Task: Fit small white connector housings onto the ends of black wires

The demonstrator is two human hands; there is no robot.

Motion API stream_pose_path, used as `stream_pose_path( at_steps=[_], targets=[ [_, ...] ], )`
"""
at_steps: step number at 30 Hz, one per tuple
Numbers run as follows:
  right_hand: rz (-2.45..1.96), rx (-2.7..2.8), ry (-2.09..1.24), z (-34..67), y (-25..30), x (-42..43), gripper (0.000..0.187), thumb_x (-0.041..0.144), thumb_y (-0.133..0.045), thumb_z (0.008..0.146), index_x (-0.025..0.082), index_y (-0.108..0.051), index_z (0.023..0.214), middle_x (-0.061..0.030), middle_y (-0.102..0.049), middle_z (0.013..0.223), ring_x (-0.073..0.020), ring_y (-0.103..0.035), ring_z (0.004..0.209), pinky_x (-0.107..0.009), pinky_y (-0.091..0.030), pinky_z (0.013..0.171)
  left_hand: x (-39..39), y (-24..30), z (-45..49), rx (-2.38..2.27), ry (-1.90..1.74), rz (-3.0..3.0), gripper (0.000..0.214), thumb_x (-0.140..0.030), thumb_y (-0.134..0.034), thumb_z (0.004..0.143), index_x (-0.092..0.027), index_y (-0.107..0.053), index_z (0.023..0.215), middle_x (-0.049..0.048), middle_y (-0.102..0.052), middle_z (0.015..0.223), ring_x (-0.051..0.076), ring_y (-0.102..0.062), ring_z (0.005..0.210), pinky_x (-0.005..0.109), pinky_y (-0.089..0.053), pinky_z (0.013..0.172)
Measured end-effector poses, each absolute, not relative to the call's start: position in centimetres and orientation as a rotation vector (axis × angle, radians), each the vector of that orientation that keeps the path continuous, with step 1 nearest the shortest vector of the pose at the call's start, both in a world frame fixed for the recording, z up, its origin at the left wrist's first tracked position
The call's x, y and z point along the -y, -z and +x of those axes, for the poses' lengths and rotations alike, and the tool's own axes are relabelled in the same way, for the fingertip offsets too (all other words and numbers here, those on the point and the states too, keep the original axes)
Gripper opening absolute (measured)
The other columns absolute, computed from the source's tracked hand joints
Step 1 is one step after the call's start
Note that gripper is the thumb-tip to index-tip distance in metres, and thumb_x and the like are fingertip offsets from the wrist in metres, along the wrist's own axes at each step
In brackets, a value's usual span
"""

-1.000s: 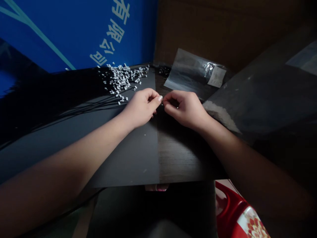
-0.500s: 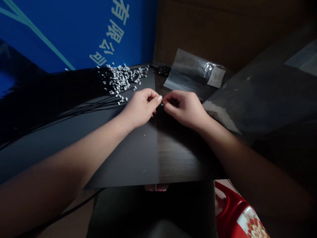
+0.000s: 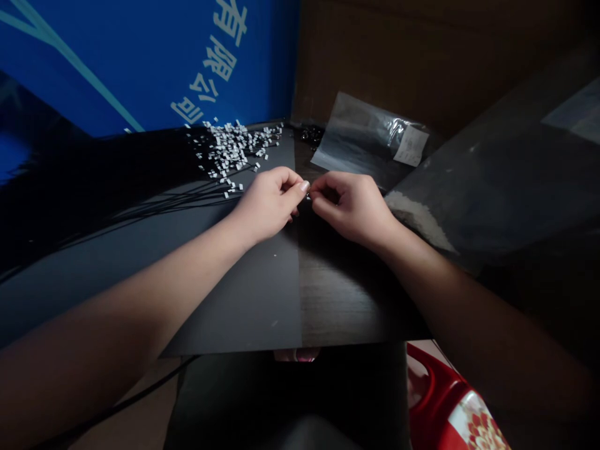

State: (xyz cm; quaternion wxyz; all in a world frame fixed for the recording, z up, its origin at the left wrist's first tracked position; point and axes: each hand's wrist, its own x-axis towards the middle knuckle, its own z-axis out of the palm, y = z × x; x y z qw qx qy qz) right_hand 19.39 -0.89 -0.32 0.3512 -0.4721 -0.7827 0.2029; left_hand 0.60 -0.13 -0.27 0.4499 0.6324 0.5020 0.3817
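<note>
Tiny pale piece (image 3: 308, 197) at the middle of the view, too small for exact telling, just above the desk and pinched by the right hand (image 3: 351, 206): thumb and forefinger pressed together on it, other fingers (image 3: 330, 182) curled. Just at 9 o'clock from it, the left hand (image 3: 267, 206), with fingers (image 3: 281, 180) closed and curled, one fingertip nearly touching the piece; anything inside that grip hidden.

At 10 o'clock from the hands, a scattered heap of small white pieces (image 3: 232, 150) on a black sheet (image 3: 244, 300), with thin black wires (image 3: 140, 203) fanned out at 9 o'clock. Under the right hand, the dark wood desk (image 3: 337, 294). At 12 o'clock, a small cluster of black pieces (image 3: 310, 134); at 1 o'clock, a clear plastic bag (image 3: 360, 134) with a white label (image 3: 411, 145).

Farther out at 11 o'clock, a blue printed board (image 3: 140, 62) with white characters. At 3 o'clock, a dark plastic sheet (image 3: 492, 169); at 5 o'clock, below the desk edge, a red container with a floral pattern (image 3: 445, 406).
</note>
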Motion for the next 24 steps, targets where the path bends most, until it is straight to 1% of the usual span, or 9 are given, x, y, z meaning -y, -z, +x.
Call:
stream_pose_path(
  at_steps=[5,8,14,18,24],
  targets=[
    [-1.216,2.014,-0.532,19.44,0.38,0.90,0.012,0.019,-0.066,0.088,0.015,-0.077,0.085,-0.0018,-0.072,0.073,-0.0144,-0.057,0.066,-0.028,-0.039,0.064,0.11,0.15,0.61,-1.244,-0.933,1.553,0.017,-0.014,-0.067,0.103,-0.017,-0.066,0.087,-0.0027,-0.062,0.067,0.009,-0.059,0.057,0.019,-0.051,0.054],
    [-1.231,1.976,-0.551,19.50,0.31,0.80,0.013,0.021,-0.067,0.089,0.015,-0.079,0.088,-0.0033,-0.076,0.078,-0.0157,-0.060,0.069,-0.028,-0.041,0.066,-0.03,0.04,0.41,-1.248,-0.931,1.540,0.017,-0.015,-0.068,0.103,-0.017,-0.066,0.086,-0.0029,-0.060,0.064,0.009,-0.059,0.056,0.019,-0.051,0.054],
    [-1.135,2.003,-0.533,19.85,0.10,0.57,0.023,0.023,-0.068,0.095,0.016,-0.086,0.106,-0.0064,-0.084,0.093,-0.0186,-0.068,0.079,-0.031,-0.049,0.074,-0.47,-0.04,-0.16,-1.190,-0.877,1.542,0.017,-0.015,-0.068,0.103,-0.018,-0.067,0.086,-0.0023,-0.061,0.064,0.010,-0.058,0.056,0.020,-0.051,0.054],
    [-1.111,2.050,-0.486,20.09,0.09,0.44,0.022,0.023,-0.068,0.098,0.018,-0.089,0.104,-0.0071,-0.086,0.097,-0.0197,-0.072,0.082,-0.031,-0.052,0.078,-0.51,-0.08,-0.22,-1.181,-0.864,1.545,0.019,-0.015,-0.065,0.105,-0.018,-0.066,0.086,-0.0018,-0.061,0.065,0.010,-0.058,0.056,0.021,-0.050,0.054],
    [-1.054,2.042,-0.418,20.08,0.33,0.36,0.018,0.020,-0.070,0.098,0.019,-0.087,0.101,-0.0057,-0.086,0.095,-0.0195,-0.074,0.083,-0.031,-0.053,0.080,-0.57,0.29,-0.28,-1.162,-0.877,1.520,0.022,-0.020,-0.065,0.107,-0.018,-0.064,0.085,-0.0012,-0.061,0.065,0.010,-0.059,0.058,0.020,-0.048,0.053]
  ],
)
